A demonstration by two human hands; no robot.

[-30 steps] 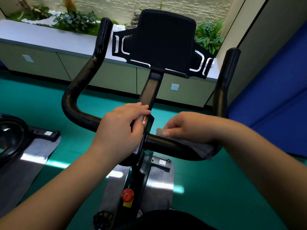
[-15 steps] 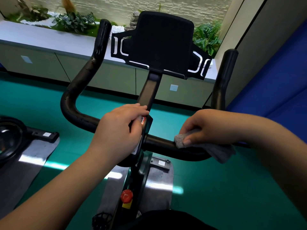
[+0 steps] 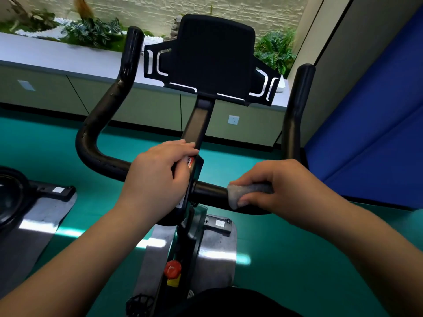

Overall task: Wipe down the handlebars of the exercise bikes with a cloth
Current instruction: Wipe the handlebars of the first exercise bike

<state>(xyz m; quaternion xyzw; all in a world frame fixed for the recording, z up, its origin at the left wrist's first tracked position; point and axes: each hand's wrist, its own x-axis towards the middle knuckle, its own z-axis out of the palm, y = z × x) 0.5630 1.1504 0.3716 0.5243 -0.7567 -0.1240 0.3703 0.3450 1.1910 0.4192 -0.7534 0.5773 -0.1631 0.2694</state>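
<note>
An exercise bike stands right in front of me with black handlebars (image 3: 100, 124) that curve up on both sides. My right hand (image 3: 274, 191) grips a grey cloth (image 3: 238, 195) wrapped round the right half of the crossbar, a little right of the centre stem. My left hand (image 3: 158, 179) holds the centre clamp of the handlebars, fingers curled over its top. A black tablet holder (image 3: 212, 58) rises above the stem. The right upright grip (image 3: 297, 106) stands bare beyond my right hand.
A red knob (image 3: 172, 269) sits on the frame below. A second bike's base (image 3: 13, 197) stands at the left on a grey mat. A low cabinet (image 3: 142, 106) with plants runs across the back, and a blue panel (image 3: 370, 133) stands at the right.
My right hand with the cloth slid right along the crossbar, then came back left towards the stem. My left hand stayed on the clamp.
</note>
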